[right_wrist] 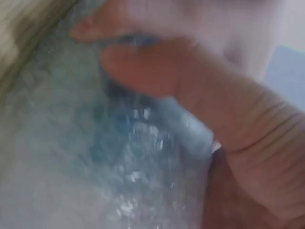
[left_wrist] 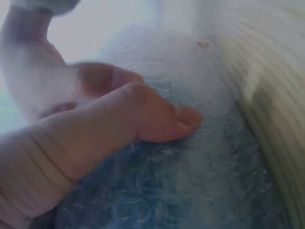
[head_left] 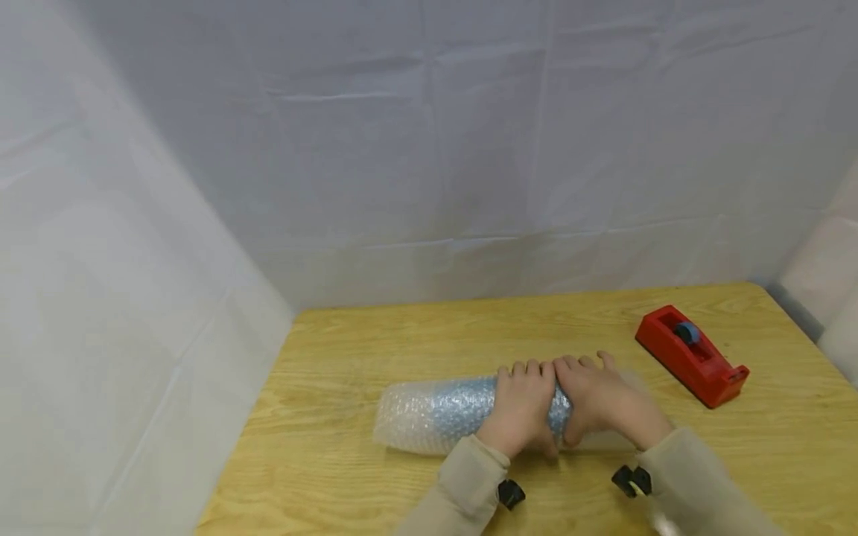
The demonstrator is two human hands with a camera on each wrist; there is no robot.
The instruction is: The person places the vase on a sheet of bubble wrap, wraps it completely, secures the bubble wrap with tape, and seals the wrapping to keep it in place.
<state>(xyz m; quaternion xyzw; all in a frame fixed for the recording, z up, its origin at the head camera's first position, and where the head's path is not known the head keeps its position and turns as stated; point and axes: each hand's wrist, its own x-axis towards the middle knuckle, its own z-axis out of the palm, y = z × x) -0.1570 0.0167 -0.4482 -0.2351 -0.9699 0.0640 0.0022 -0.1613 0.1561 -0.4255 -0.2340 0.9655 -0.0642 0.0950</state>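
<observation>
A roll of clear bubble wrap (head_left: 407,418) lies lengthwise across the table, wound round a blue object (head_left: 464,408) whose kind is hidden by the wrap. My left hand (head_left: 521,411) grips the roll right of its middle, fingers over the far side and thumb on the near side. Close beside it, my right hand (head_left: 593,396) holds the right part of the roll in the same way, the two hands nearly touching. In the left wrist view the left thumb (left_wrist: 157,119) presses on the wrap; the right thumb (right_wrist: 143,67) lies over it in the right wrist view.
A red tape dispenser (head_left: 690,357) with a blue-cored tape roll (head_left: 687,332) stands at the back right of the wooden table (head_left: 322,476). White sheeting (head_left: 429,149) hangs behind the table and along its sides.
</observation>
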